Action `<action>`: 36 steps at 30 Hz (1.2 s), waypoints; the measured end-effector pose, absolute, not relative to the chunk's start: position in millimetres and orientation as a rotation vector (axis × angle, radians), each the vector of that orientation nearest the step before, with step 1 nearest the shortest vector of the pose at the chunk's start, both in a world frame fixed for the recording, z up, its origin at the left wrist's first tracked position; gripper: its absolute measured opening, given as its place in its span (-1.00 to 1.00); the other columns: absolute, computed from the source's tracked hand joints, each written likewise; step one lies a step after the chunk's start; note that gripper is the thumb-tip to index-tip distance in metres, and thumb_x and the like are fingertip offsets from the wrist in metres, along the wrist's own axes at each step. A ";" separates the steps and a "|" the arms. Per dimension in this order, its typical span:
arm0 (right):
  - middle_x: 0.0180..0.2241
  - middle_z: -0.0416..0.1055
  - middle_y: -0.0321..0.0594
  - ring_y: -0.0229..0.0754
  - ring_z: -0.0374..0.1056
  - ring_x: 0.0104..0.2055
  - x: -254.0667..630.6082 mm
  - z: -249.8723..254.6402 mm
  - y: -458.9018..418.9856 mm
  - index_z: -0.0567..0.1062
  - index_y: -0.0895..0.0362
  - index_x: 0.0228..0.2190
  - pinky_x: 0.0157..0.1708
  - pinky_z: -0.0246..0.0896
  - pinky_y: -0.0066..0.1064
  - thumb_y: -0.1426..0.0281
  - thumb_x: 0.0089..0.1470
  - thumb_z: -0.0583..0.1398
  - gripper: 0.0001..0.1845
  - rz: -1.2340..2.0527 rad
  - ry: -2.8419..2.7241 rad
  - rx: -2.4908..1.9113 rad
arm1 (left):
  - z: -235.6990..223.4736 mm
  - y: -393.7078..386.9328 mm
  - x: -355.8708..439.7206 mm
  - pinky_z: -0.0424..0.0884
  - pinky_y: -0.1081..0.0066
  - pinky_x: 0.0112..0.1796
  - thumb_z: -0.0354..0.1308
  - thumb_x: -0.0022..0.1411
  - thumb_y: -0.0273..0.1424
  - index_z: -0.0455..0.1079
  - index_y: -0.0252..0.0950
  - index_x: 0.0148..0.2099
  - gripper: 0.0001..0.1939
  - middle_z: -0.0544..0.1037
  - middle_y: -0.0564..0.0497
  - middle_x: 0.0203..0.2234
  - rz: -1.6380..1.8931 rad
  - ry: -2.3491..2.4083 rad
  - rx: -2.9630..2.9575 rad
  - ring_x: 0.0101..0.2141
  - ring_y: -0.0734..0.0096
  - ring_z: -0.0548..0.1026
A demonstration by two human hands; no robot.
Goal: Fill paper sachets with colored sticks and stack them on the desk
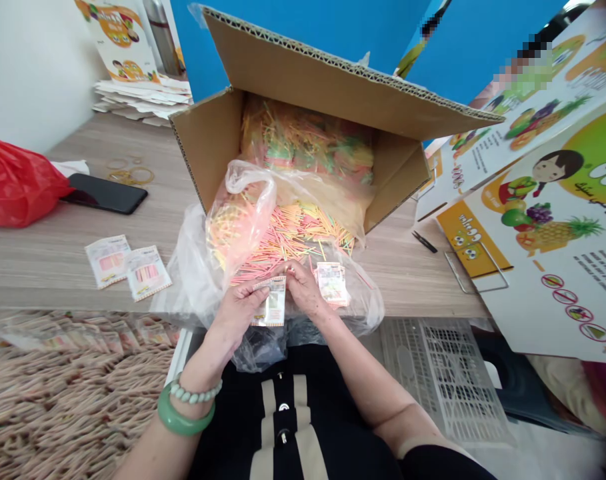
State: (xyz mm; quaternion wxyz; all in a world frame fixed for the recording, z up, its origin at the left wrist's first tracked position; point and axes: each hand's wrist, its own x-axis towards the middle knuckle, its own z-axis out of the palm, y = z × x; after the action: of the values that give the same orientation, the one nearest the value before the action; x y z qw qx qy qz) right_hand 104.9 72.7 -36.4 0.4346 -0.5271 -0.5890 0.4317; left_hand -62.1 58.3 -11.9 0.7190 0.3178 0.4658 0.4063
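My left hand [240, 308] pinches a small printed paper packet [274, 302] by its left edge, just above my lap. My right hand [303, 285] closes on the same packet's top right corner, fingertips together. Straight ahead lies a clear plastic bag [243, 213] spilling a heap of thin coloured sticks [287, 233] in pink, yellow and green. Another small packet [331, 283] rests on the plastic just right of my right hand. Behind the bag stands an open cardboard box [303, 73] on its side with more bagged sticks inside.
Two filled packets [127, 267] lie on the wooden table [57, 253] to the left, beyond them a black phone [105, 193], rubber bands [133, 175] and a red plastic bag [13, 180]. Printed fruit posters [547, 200] lean at the right. A white plastic crate [443, 373] sits below.
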 end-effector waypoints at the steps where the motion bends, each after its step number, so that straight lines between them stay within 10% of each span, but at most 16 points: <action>1: -0.37 0.46 -0.31 -0.17 0.40 -0.26 104.0 -34.3 72.6 0.47 0.04 -0.36 -0.16 0.32 -0.31 0.37 0.13 0.10 -0.86 1.083 -1.391 -1.281 | -10.3 58.2 -62.1 0.45 0.37 -0.36 0.45 -0.14 -0.28 0.59 -0.33 -0.29 -0.67 0.63 -0.01 -0.46 0.908 1.040 0.694 -0.46 0.34 0.52; 36: -0.46 0.46 -0.36 -0.25 0.39 -0.40 76.5 37.1 72.0 0.35 0.06 -0.37 -0.22 0.34 -0.34 0.32 0.16 0.17 -0.90 1.340 -1.188 -1.043 | -3.7 54.8 -73.1 0.14 0.52 -0.62 0.41 -0.18 -0.26 0.32 -0.29 -0.62 -0.66 0.31 0.16 -0.72 0.835 1.098 0.891 -0.66 0.55 0.22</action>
State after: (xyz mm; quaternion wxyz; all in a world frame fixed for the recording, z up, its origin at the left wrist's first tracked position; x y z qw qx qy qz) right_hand 76.5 72.0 37.1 0.5094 -0.4332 -0.4933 0.5563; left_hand -73.1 54.8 -3.7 0.6814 0.3973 0.4893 0.3720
